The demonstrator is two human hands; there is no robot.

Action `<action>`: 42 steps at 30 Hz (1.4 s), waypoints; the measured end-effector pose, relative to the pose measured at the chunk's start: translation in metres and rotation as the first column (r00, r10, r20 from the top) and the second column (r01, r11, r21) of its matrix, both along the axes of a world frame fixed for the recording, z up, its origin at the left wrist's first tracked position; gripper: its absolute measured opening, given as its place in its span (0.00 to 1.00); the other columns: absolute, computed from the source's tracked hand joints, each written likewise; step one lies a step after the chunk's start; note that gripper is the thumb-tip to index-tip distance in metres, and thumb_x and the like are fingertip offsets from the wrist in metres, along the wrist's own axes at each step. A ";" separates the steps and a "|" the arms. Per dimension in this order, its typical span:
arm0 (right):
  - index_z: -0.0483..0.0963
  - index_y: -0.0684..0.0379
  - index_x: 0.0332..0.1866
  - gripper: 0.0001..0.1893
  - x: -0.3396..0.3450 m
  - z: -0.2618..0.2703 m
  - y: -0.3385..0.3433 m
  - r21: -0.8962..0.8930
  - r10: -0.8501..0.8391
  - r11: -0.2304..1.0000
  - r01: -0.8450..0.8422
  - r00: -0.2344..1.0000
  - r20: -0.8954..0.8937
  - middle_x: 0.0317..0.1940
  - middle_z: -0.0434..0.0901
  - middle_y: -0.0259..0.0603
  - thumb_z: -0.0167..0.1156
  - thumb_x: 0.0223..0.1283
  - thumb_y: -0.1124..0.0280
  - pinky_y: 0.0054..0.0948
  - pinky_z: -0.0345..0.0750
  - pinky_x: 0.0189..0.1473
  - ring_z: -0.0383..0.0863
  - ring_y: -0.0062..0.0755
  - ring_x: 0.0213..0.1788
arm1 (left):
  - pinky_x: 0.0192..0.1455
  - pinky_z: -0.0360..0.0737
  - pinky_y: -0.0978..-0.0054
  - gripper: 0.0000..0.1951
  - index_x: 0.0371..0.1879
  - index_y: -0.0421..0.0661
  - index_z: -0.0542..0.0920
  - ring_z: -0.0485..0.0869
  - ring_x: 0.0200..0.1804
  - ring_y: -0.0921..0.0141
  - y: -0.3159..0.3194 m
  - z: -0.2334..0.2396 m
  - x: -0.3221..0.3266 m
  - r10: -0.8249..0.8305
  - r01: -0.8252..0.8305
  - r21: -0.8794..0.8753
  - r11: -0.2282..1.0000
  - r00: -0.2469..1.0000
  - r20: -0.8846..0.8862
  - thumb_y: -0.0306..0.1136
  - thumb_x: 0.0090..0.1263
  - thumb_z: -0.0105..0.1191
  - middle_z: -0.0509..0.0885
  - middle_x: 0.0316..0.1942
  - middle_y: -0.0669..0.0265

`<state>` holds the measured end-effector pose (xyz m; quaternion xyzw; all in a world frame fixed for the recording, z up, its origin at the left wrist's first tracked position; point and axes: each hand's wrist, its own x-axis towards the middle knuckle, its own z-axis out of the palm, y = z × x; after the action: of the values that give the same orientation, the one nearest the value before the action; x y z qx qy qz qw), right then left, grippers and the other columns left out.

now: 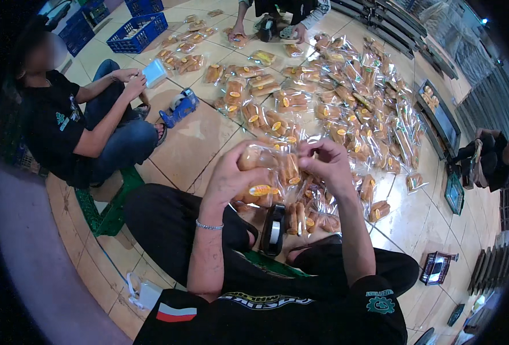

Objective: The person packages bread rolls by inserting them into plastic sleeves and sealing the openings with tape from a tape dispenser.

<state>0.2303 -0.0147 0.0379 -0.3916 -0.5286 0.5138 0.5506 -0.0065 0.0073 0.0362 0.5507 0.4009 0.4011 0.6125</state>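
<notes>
My left hand (pixel 233 174) grips a clear plastic bag of bread rolls (pixel 258 159) with a yellow oval label on its front. At the bag's right end my right hand (pixel 325 164) is raised with thumb and forefinger brought together; whether they pinch the plastic, I cannot tell. Below the bag, between my knees, stands a black tape dispenser (pixel 274 230) with a roll of clear tape. Packaged bread sticks (pixel 296 217) lie right beside the dispenser. Beyond my hands spreads a large heap of bagged bread (pixel 345 108) on the tiled floor.
A person (pixel 95 112) sits at the left near a blue tape dispenser (pixel 179 108). Another person's hand (pixel 237 32) touches a bread bag at the far side. A blue crate (pixel 138 32) stands back left, a tray with rolls (pixel 437 116) at right, and a small basket (pixel 435 268) lower right.
</notes>
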 end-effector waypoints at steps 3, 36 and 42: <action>0.84 0.59 0.43 0.13 -0.018 0.002 -0.001 0.002 -0.015 1.000 0.015 0.978 0.207 0.36 0.83 0.29 0.75 0.52 0.72 0.21 0.71 0.46 0.76 0.16 0.39 | 0.57 0.79 0.75 0.25 0.57 0.39 0.77 0.81 0.51 0.75 -0.002 0.003 0.010 -0.152 0.153 -0.019 0.988 0.988 0.037 0.21 0.58 0.67 0.83 0.48 0.65; 0.77 0.63 0.56 0.19 0.009 -0.046 0.000 -0.309 0.371 0.907 -0.284 0.889 0.270 0.42 0.81 0.39 0.63 0.64 0.63 0.26 0.77 0.46 0.80 0.26 0.42 | 0.48 0.83 0.70 0.20 0.39 0.42 0.81 0.83 0.51 0.68 -0.022 0.014 0.035 -0.095 0.272 0.550 0.789 0.940 -0.329 0.20 0.47 0.72 0.84 0.46 0.65; 0.77 0.59 0.57 0.24 0.040 -0.050 0.005 -0.364 0.292 0.928 -0.079 0.761 0.580 0.42 0.84 0.45 0.64 0.64 0.52 0.33 0.80 0.46 0.85 0.34 0.42 | 0.51 0.80 0.71 0.26 0.53 0.42 0.75 0.78 0.47 0.73 -0.009 -0.010 0.024 0.283 -0.170 0.331 0.928 0.900 -0.330 0.30 0.57 0.72 0.80 0.47 0.63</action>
<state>0.2699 -0.0101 -0.0120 -0.5676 -0.6276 0.4857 0.2195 0.0179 -0.0013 0.0267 0.6505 0.5076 0.4136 0.3849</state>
